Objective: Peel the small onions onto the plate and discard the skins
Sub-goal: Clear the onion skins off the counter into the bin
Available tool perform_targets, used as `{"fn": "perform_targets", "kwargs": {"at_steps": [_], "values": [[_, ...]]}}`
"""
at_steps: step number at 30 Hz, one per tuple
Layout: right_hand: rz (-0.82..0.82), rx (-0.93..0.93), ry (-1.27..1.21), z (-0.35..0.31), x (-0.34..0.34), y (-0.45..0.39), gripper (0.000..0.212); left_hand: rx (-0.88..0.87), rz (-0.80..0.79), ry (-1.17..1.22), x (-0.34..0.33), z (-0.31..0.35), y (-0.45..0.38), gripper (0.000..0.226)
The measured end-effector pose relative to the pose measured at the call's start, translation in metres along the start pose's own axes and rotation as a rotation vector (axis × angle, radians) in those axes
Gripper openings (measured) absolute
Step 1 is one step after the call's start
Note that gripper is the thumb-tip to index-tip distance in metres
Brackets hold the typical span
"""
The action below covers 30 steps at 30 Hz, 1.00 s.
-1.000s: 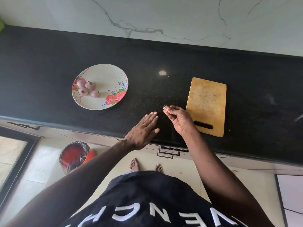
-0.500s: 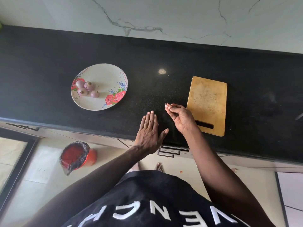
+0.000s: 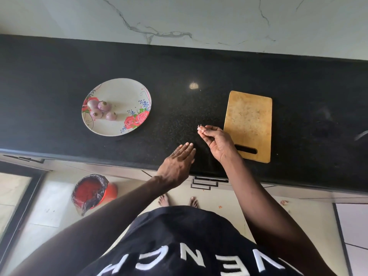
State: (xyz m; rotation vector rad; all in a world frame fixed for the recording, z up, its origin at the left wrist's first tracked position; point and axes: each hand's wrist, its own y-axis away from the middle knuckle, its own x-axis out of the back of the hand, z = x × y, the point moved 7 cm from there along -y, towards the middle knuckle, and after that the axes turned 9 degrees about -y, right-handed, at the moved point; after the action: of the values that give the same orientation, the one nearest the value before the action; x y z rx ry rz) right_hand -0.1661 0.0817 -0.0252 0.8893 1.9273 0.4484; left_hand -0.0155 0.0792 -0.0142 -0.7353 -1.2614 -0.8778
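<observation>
The right hand (image 3: pixel 218 144) pinches what looks like onion skins (image 3: pixel 200 128) beside the cutting board (image 3: pixel 249 120); the left hand (image 3: pixel 177 166) lies flat, fingers straight, on the counter (image 3: pixel 49 76). Four onions (image 3: pixel 101 110) sit on the plate (image 3: pixel 127 90); a red bin (image 3: pixel 93 191) stands on the floor.

Soft, even daylight, perhaps from the left; a small glare spot (image 3: pixel 193 85) on the dark counter (image 3: pixel 179 62); sharp centre, edges bowed.

Bare black worktop (image 3: pixel 179 72) between flowered plate (image 3: pixel 127 90) at left and wooden cutting board (image 3: pixel 249 120) at right, open strip behind both up to marble wall (image 3: pixel 179 14), flat left hand (image 3: pixel 177 164) occupying front edge between them
</observation>
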Motion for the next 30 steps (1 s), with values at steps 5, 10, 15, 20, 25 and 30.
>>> {"fn": "perform_targets", "kwargs": {"at_steps": [5,10,15,20,25,30], "values": [[-0.008,0.017,0.028,0.000,-0.001,0.000,0.020,0.018,-0.072,-0.167,-0.007,0.014,-0.001,0.049],[-0.013,0.014,0.045,0.001,-0.004,0.001,0.020,0.004,-0.004,-0.187,0.006,0.016,-0.007,0.020],[-0.011,-0.002,0.044,0.004,-0.007,0.002,0.019,0.003,-0.019,-0.204,0.015,0.018,-0.012,0.010],[-0.017,-0.011,0.045,0.006,-0.009,0.003,0.019,-0.014,0.044,-0.260,0.026,0.020,-0.017,0.022],[-0.019,-0.016,0.039,0.006,-0.009,0.002,0.020,-0.076,0.088,-0.304,0.027,0.022,-0.017,0.026],[0.002,-0.033,0.028,0.008,-0.007,0.002,0.020,-0.127,0.222,-0.258,0.024,0.016,-0.011,0.010]]}}
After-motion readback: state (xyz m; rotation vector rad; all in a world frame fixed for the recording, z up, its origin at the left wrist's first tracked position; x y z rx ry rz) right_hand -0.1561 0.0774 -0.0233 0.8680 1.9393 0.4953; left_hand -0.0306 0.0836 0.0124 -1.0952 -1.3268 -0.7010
